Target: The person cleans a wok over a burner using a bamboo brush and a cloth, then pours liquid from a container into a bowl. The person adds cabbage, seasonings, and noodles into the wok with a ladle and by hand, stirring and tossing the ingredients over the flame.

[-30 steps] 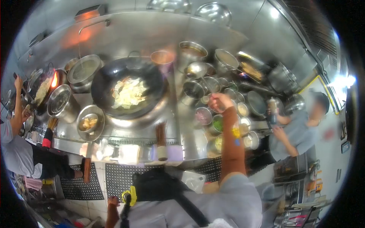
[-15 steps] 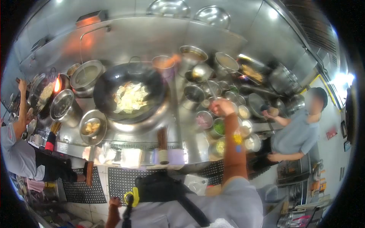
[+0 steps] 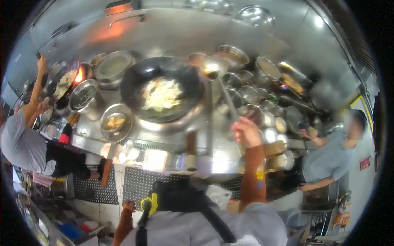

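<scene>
My right hand is closed round the handle of a long metal ladle. The ladle's bowl is raised beside the right rim of a large black wok and looks to have some dark liquid in it. Pale, sliced food lies in the middle of the wok. Low at my left side hangs my left hand, away from the counter; it is too small and blurred to show how its fingers are set.
Several metal seasoning bowls crowd the counter right of the wok. A strainer with fried pieces stands to its left, its wooden handle past the counter edge. One co-worker tends a flaming wok at left; another person stands at right.
My right hand has drawn the ladle's bowl away from the seasoning bowls, towards the wok's right rim. My view has shifted, so the wok appears further right. The left co-worker's arm has risen.
</scene>
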`<state>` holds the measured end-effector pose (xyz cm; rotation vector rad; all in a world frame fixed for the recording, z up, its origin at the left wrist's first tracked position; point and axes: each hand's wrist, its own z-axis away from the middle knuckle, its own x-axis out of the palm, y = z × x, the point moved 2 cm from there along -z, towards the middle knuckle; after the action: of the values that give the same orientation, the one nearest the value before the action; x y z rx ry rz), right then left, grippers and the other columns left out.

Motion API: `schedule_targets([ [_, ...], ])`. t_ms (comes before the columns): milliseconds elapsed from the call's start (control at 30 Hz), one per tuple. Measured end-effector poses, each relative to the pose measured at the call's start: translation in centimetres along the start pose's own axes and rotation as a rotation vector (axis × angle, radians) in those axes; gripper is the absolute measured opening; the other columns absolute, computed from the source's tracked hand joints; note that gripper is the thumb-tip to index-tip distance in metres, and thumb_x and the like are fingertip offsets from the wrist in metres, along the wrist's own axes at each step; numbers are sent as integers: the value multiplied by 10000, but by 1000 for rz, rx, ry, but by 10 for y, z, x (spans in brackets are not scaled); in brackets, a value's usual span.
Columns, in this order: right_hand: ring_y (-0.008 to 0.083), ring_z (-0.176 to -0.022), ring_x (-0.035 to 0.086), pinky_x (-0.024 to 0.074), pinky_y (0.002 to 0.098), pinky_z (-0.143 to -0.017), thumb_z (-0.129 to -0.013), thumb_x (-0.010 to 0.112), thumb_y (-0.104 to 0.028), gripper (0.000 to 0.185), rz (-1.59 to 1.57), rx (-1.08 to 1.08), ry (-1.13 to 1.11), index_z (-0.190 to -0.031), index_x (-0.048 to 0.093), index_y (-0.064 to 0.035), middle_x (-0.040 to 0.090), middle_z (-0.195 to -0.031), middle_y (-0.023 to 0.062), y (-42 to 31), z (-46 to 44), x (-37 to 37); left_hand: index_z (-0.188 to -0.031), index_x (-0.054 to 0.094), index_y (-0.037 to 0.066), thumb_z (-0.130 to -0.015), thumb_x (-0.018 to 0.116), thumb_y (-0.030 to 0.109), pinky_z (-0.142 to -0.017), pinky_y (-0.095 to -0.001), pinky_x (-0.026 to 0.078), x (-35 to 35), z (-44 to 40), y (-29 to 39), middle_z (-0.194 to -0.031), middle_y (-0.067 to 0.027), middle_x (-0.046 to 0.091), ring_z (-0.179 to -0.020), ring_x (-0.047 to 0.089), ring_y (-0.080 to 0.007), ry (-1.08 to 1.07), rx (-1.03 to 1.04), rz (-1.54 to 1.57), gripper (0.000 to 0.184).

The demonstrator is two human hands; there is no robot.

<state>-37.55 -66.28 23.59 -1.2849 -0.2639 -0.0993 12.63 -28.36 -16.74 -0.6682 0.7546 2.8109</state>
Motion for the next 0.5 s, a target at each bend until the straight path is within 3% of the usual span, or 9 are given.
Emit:
schedule_targets([
  [33,107,-490,533,433,234,-396,-851,593,-64,302,-10,-23,-32,-1138,537,14,595,-751,59,9,3,14,-1058,609,2,-826,542,159,-540,-384,591,1,-18,-19,-858,-140,652,-661,661,-225,-6,51,-48,288],
  [133,129,-528,558,432,263,-414,-809,648,-74,482,78,58,-213,-1252,475,3,641,-811,85,35,-1,43,-1021,629,-1,-830,541,165,-529,-356,577,-9,0,-3,-824,-133,656,-657,665,-229,65,-85,85,268],
  [200,110,-538,554,445,249,-443,-821,620,-68,517,317,18,-144,-1299,449,33,624,-810,79,43,-3,58,-1005,639,-5,-838,531,162,-513,-346,562,-20,-10,-17,-812,-133,657,-644,664,-227,-22,177,-115,260],
  [267,87,-504,532,414,232,-429,-822,581,-53,460,485,-132,-95,-1257,489,67,604,-750,52,49,2,79,-1000,644,-11,-844,523,159,-501,-340,550,-29,-22,-20,-801,-132,656,-626,659,-223,-27,170,-20,261],
  [333,101,-499,545,435,252,-461,-805,565,-61,510,509,-208,53,-1284,463,81,616,-755,84,64,-1,64,-1005,645,-16,-847,518,157,-492,-338,541,-28,-30,-25,-789,-129,654,-605,651,-219,39,-121,358,267],
  [467,157,-490,589,469,294,-479,-781,568,-69,512,835,-366,351,-1264,484,81,612,-690,112,63,26,27,-1019,635,-21,-856,528,167,-489,-379,550,-47,10,10,-777,-125,646,-605,642,-228,86,-81,70,271],
  [500,164,-495,597,469,300,-475,-776,568,-70,509,918,-404,385,-1256,491,82,605,-665,112,52,40,28,-1023,632,-10,-865,528,174,-482,-421,552,-38,-28,-34,-780,-124,644,-610,639,-238,9,-139,234,264],
])
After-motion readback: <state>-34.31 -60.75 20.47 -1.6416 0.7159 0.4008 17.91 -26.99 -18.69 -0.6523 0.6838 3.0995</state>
